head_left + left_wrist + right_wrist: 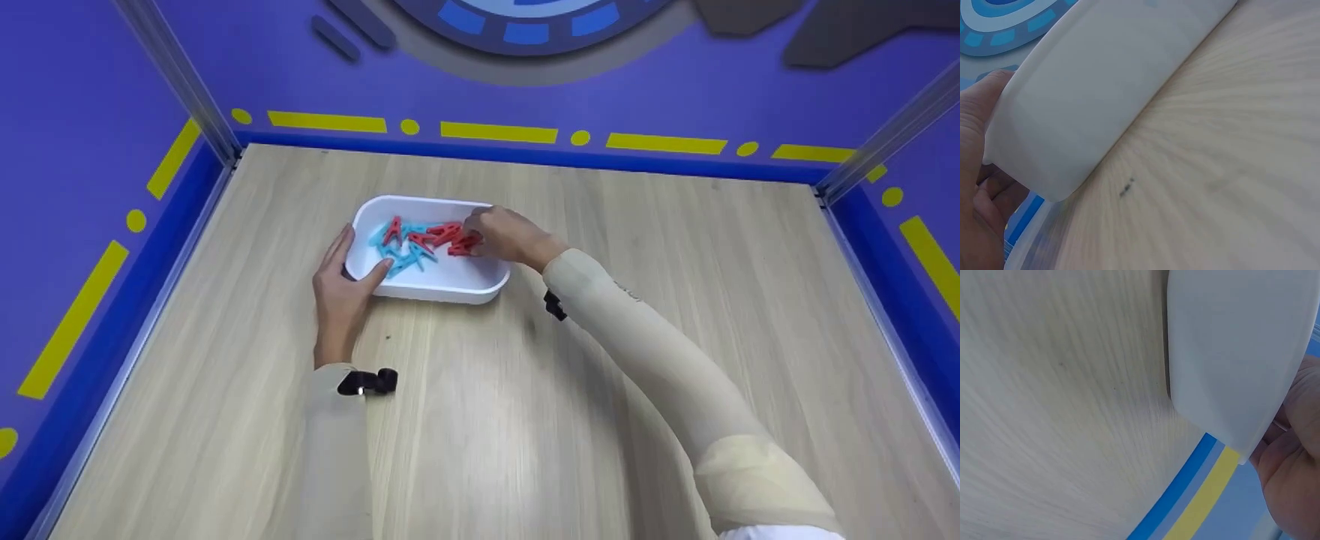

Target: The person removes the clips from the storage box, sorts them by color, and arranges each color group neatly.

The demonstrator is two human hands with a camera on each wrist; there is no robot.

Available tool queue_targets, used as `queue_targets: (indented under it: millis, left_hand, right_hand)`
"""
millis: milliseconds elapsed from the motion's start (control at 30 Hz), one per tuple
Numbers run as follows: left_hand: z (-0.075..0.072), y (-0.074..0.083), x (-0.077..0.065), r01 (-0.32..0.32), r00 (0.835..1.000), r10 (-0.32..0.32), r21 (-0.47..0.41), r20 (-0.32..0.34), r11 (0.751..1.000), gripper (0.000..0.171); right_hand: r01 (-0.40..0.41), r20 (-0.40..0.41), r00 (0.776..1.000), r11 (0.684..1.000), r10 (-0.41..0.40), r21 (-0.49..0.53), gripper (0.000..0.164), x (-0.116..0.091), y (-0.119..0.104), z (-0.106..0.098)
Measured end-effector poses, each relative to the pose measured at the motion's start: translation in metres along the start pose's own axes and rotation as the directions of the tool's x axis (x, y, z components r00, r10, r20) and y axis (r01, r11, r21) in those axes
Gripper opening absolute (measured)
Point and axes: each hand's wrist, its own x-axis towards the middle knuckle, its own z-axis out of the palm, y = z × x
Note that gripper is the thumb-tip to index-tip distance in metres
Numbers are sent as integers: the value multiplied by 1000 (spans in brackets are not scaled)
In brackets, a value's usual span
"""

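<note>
A white plastic tub [420,293] holds several red and light blue clothespins. My left hand [339,289] grips its left end, thumb over the near rim and fingers along the outer wall. Inside the tub's right half, my right hand [506,234] has its fingers curled down onto a red clothespin [463,245], and the fingertips are partly hidden. More red clothespins lie beside it, while the blue clothespins [405,259] are mostly to the left. Both wrist views show the tub's outer wall [1084,90], which hides its contents there.
The tub stands on a light wood table [480,420]. Blue-purple panels [495,97] with yellow markings rise at the back and sides, joined by metal posts at the corners. Dark wrist cameras [367,382] are strapped to the sleeves.
</note>
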Motion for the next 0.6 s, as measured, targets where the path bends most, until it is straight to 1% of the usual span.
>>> queue_targets:
  millis: [133,333,600]
  left_hand:
    - [1,0,1,10,1000,-10,4,-1,1000,86]
    - [1,-1,0,10,1000,-10,-9,-7,1000,85]
    - [3,-1,-2,28,1000,-28,-22,-4,999,86]
  right_hand:
    - [-10,24,1000,999,10,-34,35,1,-1,-1]
    - [-12,60,998,995,18,-103,31,5,-4,2]
    - [8,50,999,992,-2,-126,24,6,-3,4]
